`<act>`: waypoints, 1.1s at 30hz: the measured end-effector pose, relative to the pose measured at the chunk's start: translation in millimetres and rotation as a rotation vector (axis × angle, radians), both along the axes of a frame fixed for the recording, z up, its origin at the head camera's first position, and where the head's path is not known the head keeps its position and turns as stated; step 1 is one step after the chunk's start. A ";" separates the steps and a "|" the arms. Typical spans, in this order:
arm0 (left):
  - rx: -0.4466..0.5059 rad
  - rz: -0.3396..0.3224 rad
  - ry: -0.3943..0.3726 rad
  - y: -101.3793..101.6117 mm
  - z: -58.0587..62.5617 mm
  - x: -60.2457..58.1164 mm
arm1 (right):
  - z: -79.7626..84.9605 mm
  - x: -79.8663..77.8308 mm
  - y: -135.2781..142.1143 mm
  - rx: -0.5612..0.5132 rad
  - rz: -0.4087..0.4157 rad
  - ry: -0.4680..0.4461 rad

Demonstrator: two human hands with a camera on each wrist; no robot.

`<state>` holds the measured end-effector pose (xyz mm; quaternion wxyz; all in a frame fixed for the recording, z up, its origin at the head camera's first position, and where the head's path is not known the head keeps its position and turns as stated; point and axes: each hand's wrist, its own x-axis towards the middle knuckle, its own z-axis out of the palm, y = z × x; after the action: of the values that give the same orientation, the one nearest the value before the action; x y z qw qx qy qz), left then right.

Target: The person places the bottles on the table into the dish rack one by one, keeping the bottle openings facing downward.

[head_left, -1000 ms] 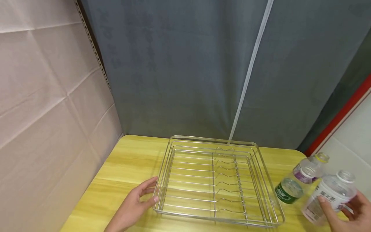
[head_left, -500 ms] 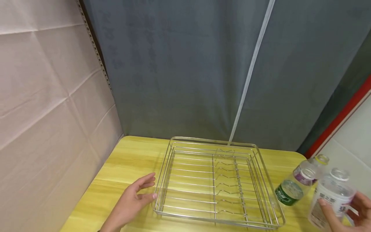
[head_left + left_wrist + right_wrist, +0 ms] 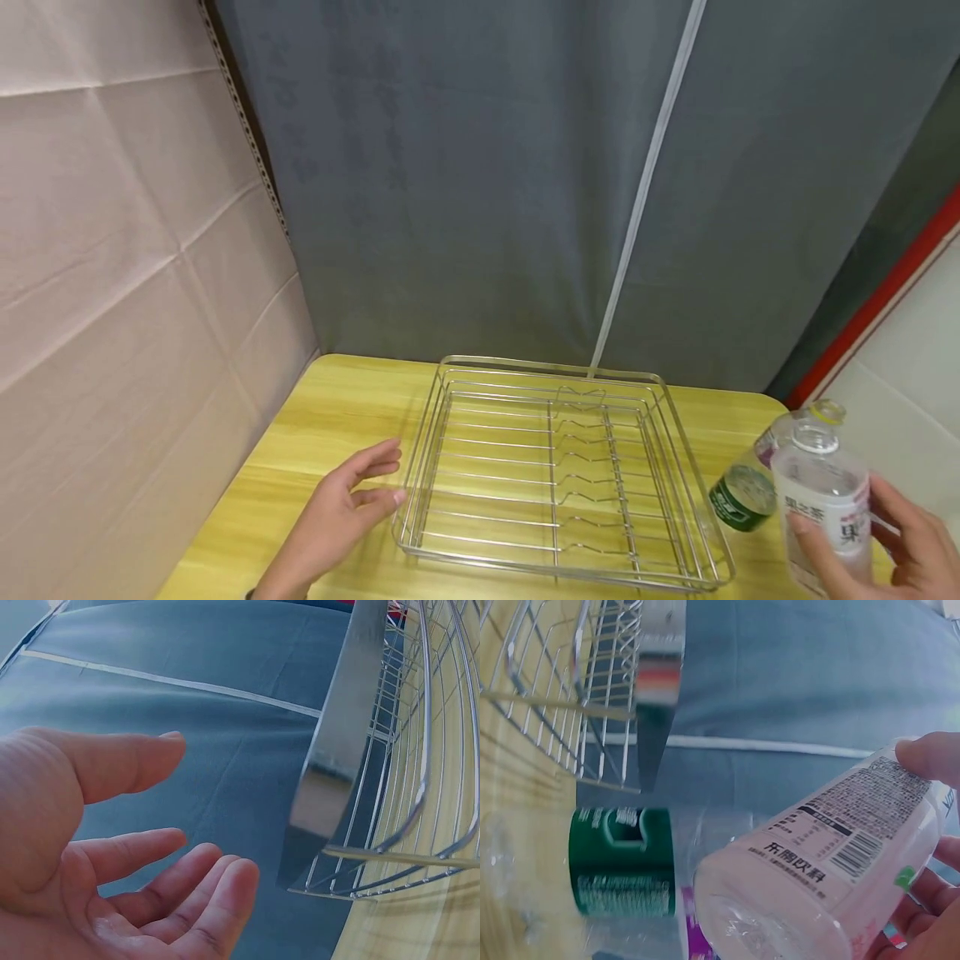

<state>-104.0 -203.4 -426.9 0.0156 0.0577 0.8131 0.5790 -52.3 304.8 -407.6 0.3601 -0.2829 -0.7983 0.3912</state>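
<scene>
My right hand (image 3: 900,542) grips a clear plastic bottle (image 3: 825,508) with a white and pink label and an uncapped mouth. In the right wrist view this bottle (image 3: 832,862) is tilted, its base toward the camera, thumb on one side and fingers on the other. Behind it stands a clear bottle with a green label (image 3: 738,504), partly hidden. My left hand (image 3: 337,517) is beside the left rim of a wire dish rack (image 3: 517,500), thumb and fingers apart. The left wrist view shows that hand (image 3: 142,855) holding nothing, the rack (image 3: 420,750) to its right.
Another clear bottle with a yellow neck ring (image 3: 828,410) stands behind the others. The rack sits on a yellow wood-grain table (image 3: 300,450). A dark grey curtain (image 3: 465,183) hangs along the back, and pale cloth (image 3: 135,275) covers the left side.
The held bottle has moved left with my right hand and now overlaps the green-labelled bottle. My left hand has drawn slightly back from the rack's rim.
</scene>
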 end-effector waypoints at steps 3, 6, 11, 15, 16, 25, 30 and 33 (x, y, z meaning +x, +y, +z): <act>0.006 -0.007 0.002 3.0 1.8 -1.0 | 5.6 -2.7 -2.3 0.047 0.060 -0.026; 0.002 -0.017 0.001 7.2 4.4 -2.1 | 8.6 -5.2 -6.5 0.105 0.132 0.034; -0.005 -0.034 0.016 14.4 9.9 -3.1 | 13.0 -9.2 -17.8 0.219 0.295 0.229; -0.023 -0.056 0.038 20.4 14.9 -3.8 | 16.0 -13.8 -25.3 0.273 0.382 0.210; -0.030 -0.064 0.046 22.1 16.1 -3.9 | 16.4 -15.0 -27.1 0.277 0.395 0.186; -0.060 -0.177 0.122 39.7 24.5 -8.1 | 13.4 -31.1 -42.1 0.376 0.649 0.207; -0.071 -0.223 0.131 49.2 29.0 -11.8 | 8.8 -40.9 -53.1 0.449 0.744 0.242; -0.075 -0.239 0.137 53.3 31.1 -13.5 | 7.2 -46.1 -61.1 0.470 0.796 0.232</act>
<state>-117.6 -150.1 -395.8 0.0314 0.1930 0.8208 0.5368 -98.3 243.7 -400.4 0.3232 0.1793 -0.8661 0.3364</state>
